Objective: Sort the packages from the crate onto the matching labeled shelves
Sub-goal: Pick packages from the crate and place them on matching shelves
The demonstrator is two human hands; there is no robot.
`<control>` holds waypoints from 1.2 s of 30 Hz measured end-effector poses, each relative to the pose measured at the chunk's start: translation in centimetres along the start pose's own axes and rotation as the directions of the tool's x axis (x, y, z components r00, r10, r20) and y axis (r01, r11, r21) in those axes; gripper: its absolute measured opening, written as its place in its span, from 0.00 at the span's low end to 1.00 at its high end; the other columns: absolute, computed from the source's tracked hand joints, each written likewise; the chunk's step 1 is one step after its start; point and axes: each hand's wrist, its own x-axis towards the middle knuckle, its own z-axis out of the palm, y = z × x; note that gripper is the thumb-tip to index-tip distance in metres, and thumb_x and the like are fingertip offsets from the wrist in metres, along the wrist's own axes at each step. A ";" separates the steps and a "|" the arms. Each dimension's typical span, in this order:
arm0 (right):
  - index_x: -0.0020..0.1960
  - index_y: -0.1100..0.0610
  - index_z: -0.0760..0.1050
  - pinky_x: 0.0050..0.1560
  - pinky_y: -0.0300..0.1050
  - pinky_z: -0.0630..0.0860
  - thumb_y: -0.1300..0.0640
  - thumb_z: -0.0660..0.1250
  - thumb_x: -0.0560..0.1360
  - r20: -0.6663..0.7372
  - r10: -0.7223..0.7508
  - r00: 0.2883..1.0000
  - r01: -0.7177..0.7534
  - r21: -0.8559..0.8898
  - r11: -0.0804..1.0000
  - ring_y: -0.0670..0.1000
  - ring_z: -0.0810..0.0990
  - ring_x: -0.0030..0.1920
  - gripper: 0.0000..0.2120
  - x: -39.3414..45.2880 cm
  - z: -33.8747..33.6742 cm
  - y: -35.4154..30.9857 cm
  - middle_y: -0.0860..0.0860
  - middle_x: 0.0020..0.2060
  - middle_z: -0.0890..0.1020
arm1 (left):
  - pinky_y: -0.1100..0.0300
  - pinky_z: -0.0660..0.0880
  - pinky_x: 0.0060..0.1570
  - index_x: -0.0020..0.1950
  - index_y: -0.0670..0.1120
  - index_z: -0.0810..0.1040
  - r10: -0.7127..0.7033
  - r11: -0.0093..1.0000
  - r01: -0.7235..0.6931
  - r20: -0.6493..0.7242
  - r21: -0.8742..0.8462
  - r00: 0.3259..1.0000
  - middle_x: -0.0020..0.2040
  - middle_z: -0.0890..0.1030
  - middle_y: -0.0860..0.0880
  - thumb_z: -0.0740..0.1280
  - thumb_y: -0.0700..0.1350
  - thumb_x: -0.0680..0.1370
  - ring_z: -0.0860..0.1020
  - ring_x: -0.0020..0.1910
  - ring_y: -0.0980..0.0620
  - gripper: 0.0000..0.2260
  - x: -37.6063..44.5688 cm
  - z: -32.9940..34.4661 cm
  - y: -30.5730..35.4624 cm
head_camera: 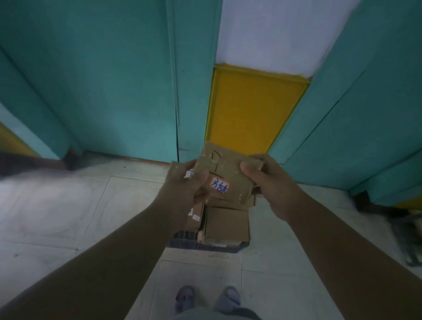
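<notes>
A flat brown cardboard package point(226, 171), wrapped in clear tape, is held up at chest height in front of me. A white label with blue handwriting point(219, 185) is stuck on its near face. My left hand point(184, 184) grips its left edge, fingers curled round it. On the right edge my right hand point(265, 179) holds it, thumb pressed on top. Directly below, on the floor, stands a dark crate point(208, 245) with several more brown packages point(227, 222) inside, partly hidden by the held package and my hands.
Teal panels point(106, 79) rise on the left and right, with a yellow and white wall strip point(253, 110) between them. Pale floor tiles point(51, 213) spread around the crate. A dark metal frame point(414, 243) lies at the right edge. My feet point(207, 300) stand just behind the crate.
</notes>
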 end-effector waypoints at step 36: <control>0.81 0.55 0.44 0.68 0.59 0.70 0.40 0.81 0.63 0.015 0.271 0.962 -0.100 -0.908 0.406 0.63 0.66 0.73 0.62 29.2 -7.5 28.9 0.63 0.76 0.58 | 0.45 0.74 0.63 0.65 0.45 0.75 -0.386 0.899 0.293 -0.273 -0.324 0.881 0.59 0.83 0.43 0.67 0.46 0.71 0.82 0.59 0.44 0.22 16.4 1.1 -21.9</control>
